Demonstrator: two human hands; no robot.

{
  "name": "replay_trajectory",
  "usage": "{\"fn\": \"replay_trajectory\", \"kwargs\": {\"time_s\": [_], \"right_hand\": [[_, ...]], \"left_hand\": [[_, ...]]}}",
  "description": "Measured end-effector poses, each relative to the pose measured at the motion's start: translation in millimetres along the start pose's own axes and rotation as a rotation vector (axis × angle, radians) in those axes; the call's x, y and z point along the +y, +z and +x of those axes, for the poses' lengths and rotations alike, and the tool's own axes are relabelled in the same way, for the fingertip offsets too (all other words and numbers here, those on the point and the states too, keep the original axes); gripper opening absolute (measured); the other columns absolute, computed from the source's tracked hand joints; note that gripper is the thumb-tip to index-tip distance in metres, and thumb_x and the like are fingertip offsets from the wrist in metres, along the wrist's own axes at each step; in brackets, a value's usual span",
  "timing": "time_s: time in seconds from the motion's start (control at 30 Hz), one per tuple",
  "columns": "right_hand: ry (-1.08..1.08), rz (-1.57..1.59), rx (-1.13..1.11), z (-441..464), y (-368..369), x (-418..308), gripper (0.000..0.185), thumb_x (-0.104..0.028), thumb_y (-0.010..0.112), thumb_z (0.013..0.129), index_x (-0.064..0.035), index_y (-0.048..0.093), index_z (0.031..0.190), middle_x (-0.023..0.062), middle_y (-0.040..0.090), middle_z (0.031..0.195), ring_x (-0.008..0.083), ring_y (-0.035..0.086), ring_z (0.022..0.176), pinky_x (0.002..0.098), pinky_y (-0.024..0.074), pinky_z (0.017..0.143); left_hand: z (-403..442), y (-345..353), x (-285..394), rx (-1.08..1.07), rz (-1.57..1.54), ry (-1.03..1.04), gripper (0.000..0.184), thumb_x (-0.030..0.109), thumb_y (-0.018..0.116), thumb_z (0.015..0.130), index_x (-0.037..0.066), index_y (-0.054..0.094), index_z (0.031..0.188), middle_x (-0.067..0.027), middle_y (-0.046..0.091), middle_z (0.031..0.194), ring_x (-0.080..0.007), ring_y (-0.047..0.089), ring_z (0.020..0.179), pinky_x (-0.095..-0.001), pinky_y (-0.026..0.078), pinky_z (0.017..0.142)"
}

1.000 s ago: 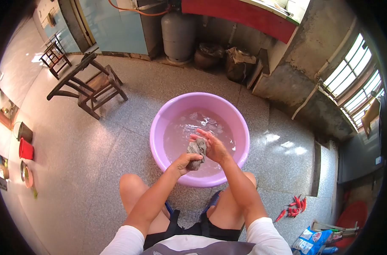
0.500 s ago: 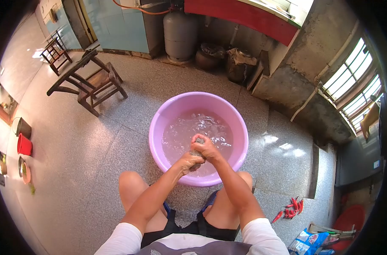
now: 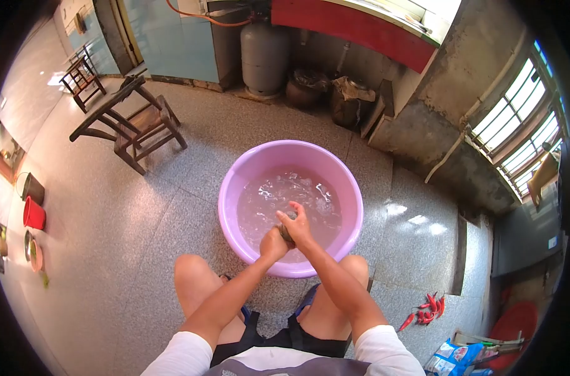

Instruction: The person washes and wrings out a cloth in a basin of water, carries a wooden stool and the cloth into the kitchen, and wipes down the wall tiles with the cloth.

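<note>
Both of my hands are together over the near side of a pink-purple basin of cloudy water. Between them is a small dark grey-green wad of what looks like wet cloth, mostly hidden by the hands. My left hand is closed around its lower left side. On its upper right, my right hand grips it with the palm, its fingertips and thumb somewhat spread. Ripples and bright glints cover the water beyond the hands.
A wooden chair stands at left, with a red bucket farther out. Red chili peppers lie on the floor at right, near a blue-and-white bag. A gas cylinder and dark pots stand at the back.
My hands have shifted slightly left and tilted. The right hand's fingers have loosened and spread upward, and less of the wad shows between the hands.
</note>
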State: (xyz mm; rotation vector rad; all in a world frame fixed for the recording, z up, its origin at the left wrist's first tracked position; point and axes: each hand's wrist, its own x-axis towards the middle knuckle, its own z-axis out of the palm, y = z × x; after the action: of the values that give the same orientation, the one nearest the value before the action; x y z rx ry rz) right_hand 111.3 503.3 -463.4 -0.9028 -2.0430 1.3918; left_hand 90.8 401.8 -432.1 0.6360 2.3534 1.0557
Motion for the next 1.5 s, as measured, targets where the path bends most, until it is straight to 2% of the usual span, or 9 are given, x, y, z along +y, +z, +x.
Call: {"fn": "replay_trajectory", "kwargs": {"time_s": [0.1,0.23,0.47,0.87,0.97,1.03,1.13,1.4,1.5], "right_hand": [[0.448,0.844,-0.477,20,-38,-30,0.059,-0.041,0.061,0.09,-0.009,0.043,0.135,0.0167,0.059,0.117,0.0298,0.061,0.103,0.0395,0.0511,0.087],[0.325,1.073,-0.675,27,-66,-58,0.056,-0.038,0.058,0.091,-0.0097,0.042,0.137,0.0208,0.057,0.122,0.0364,0.058,0.112,0.0483,0.0503,0.092],[0.211,0.996,-0.969,29,-72,-62,0.016,-0.007,0.06,0.085,-0.0023,0.064,0.099,0.013,0.063,0.083,0.0293,0.066,0.079,0.0431,0.0556,0.073],[0.085,0.468,-0.534,4,-32,-53,0.013,0.001,0.045,0.081,-0.0024,0.057,0.077,0.0023,0.052,0.064,0.0105,0.052,0.057,0.0253,0.0442,0.055],[0.0,0.376,-0.373,2,-18,-33,0.015,-0.001,0.043,0.083,-0.0036,0.056,0.076,0.001,0.051,0.062,0.0087,0.05,0.056,0.0245,0.0422,0.052],[-0.012,0.363,-0.305,0,-17,-32,0.016,-0.001,0.042,0.084,-0.004,0.056,0.077,0.0005,0.05,0.062,0.0081,0.05,0.056,0.0242,0.0413,0.051],[0.115,0.498,-0.244,-5,-18,-31,0.015,-0.004,0.045,0.082,-0.0046,0.059,0.077,-0.0002,0.052,0.064,0.0068,0.048,0.057,0.0239,0.0387,0.051],[0.309,0.634,-0.03,-6,-28,-27,0.012,0.0,0.043,0.089,-0.005,0.054,0.089,0.0023,0.05,0.066,0.011,0.048,0.051,0.0268,0.0418,0.048],[0.603,0.84,-0.033,4,-33,10,0.018,-0.017,0.052,0.095,-0.0045,0.054,0.108,0.0049,0.054,0.092,0.0173,0.057,0.081,0.0324,0.0504,0.071]], "left_hand": [[14,-16,-6,-0.491,-0.629,-0.288,0.038,0.021,0.077,0.073,0.003,0.054,0.099,-0.0071,0.06,0.07,-0.0176,0.057,0.053,-0.0295,0.044,0.046],[-3,-30,7,-0.967,-1.452,-0.328,0.034,0.026,0.065,0.085,0.001,0.055,0.106,-0.011,0.063,0.083,-0.0121,0.058,0.061,-0.0216,0.042,0.045],[-16,-25,20,-0.868,-1.602,-0.228,0.037,0.02,0.07,0.085,0.002,0.053,0.112,-0.0168,0.065,0.098,-0.0164,0.061,0.064,-0.0216,0.05,0.046],[-8,-19,17,-0.427,-0.912,-0.359,0.015,0.01,0.069,0.076,0.013,0.055,0.072,0.001,0.049,0.058,-0.0059,0.038,0.037,-0.0233,0.02,0.032],[0,-2,4,-0.346,-0.713,-0.357,0.01,0.012,0.069,0.076,0.007,0.06,0.077,-0.0001,0.054,0.06,-0.0109,0.045,0.041,-0.0288,0.032,0.036],[6,23,-13,-0.038,-0.634,0.09,0.02,0.016,0.07,0.075,0.0,0.064,0.086,-0.01,0.064,0.065,-0.0252,0.06,0.051,-0.0387,0.046,0.048],[3,8,-5,-0.106,-0.085,0.033,0.037,0.023,0.071,0.076,0.0,0.064,0.104,-0.0145,0.065,0.065,-0.0305,0.066,0.063,-0.0402,0.05,0.059],[-16,15,9,0.114,0.22,0.092,0.058,0.026,0.068,0.076,0.011,0.049,0.129,-0.0191,0.066,0.079,-0.0392,0.065,0.069,-0.0501,0.05,0.059],[-17,22,-4,0.204,0.413,0.47,0.069,0.02,0.066,0.076,0.015,0.038,0.138,-0.0148,0.055,0.1,-0.0379,0.064,0.07,-0.0531,0.05,0.059]]}}
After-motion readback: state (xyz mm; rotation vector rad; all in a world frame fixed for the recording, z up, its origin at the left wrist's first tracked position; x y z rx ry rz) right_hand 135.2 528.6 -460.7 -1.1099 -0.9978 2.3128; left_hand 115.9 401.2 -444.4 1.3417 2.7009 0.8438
